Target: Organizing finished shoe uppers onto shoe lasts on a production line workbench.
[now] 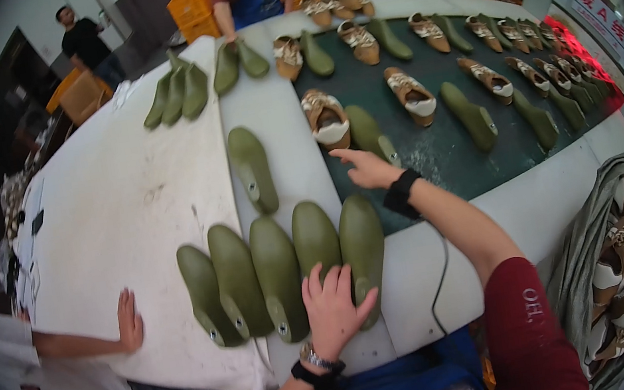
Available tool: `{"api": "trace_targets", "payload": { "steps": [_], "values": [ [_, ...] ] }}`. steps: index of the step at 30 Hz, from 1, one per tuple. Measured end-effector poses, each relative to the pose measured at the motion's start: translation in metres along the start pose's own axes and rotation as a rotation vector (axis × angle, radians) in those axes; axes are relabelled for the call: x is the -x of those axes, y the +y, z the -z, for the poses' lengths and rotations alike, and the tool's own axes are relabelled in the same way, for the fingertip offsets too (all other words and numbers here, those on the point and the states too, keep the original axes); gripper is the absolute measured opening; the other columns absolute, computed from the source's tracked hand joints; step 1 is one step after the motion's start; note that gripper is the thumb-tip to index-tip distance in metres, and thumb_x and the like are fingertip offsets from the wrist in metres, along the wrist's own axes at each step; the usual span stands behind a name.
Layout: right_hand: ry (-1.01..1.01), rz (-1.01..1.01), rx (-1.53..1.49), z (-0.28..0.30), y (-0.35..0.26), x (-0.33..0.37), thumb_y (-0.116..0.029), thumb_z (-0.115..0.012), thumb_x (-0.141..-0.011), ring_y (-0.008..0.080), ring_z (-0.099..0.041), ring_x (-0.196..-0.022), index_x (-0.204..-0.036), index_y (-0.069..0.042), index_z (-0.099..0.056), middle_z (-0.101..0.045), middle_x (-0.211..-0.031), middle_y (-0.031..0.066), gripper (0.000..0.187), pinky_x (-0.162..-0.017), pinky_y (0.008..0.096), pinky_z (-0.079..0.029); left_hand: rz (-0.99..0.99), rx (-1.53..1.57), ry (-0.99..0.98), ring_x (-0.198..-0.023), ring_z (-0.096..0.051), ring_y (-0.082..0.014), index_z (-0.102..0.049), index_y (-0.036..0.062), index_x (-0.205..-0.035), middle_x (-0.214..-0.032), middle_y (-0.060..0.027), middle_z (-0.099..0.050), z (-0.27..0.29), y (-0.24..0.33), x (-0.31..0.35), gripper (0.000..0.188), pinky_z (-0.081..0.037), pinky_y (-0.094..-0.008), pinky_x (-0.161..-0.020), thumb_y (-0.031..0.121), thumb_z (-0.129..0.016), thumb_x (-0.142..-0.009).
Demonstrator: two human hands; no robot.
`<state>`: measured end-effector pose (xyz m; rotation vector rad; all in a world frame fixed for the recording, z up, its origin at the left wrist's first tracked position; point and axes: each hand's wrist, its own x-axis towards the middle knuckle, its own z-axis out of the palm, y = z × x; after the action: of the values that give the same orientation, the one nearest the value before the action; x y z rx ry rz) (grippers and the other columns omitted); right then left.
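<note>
My left hand (333, 309) lies with fingers spread on the lower part of a green shoe last (315, 231), its thumb toward the end last (364, 248) on the right. Several matching lasts (275, 269) stand side by side in this row. My right hand (367, 168) reaches over the dark green conveyor belt (420, 163), holding nothing, with its index finger stretched toward the heel of a brown and white shoe (327, 118). A green last (371, 133) lies just beyond that hand. Another single last (253, 170) rests on the white surface left of the belt.
Shoes and lasts line the belt toward a red-lit machine (582, 58). Across the table, a person's hand (229, 36) touches a pair of lasts (226, 66). A co-worker's hand (130, 321) rests on the pale cloth (143, 196). A grey bag (581, 268) of shoes stands at right.
</note>
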<state>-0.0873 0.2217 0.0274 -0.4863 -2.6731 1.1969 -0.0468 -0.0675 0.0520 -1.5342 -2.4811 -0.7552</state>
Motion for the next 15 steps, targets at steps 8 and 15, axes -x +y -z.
{"api": "trace_targets", "payload": {
  "steps": [8, 15],
  "values": [
    [-0.219, 0.259, 0.09, -0.019, -0.084, 0.153, -0.027, -0.055, -0.087, 0.0356, -0.057, -0.096, -0.122, -0.006, -0.052, -0.057, -0.109, 0.0176, 0.041, -0.082, 0.0398, -0.046, -0.025, -0.001, 0.068, -0.116, -0.042, -0.035, -0.06, 0.0039, -0.109, -0.112, -0.0117, -0.056, 0.0, -0.013, 0.002, 0.054, -0.034, -0.0459, -0.098, 0.041, -0.068, -0.071],
    [0.103, 0.153, -0.027, -0.03, -0.079, 0.276, -0.021, -0.058, -0.086, 0.0342, -0.055, -0.104, -0.125, -0.005, -0.047, -0.054, -0.118, 0.0178, 0.043, -0.087, 0.0383, -0.046, -0.194, 0.003, 0.069, -0.104, -0.053, -0.034, -0.064, 0.0029, -0.098, -0.1, -0.0134, -0.064, -0.018, 0.009, -0.01, 0.045, -0.035, -0.0425, -0.098, 0.041, -0.066, -0.074]
  ]
}}
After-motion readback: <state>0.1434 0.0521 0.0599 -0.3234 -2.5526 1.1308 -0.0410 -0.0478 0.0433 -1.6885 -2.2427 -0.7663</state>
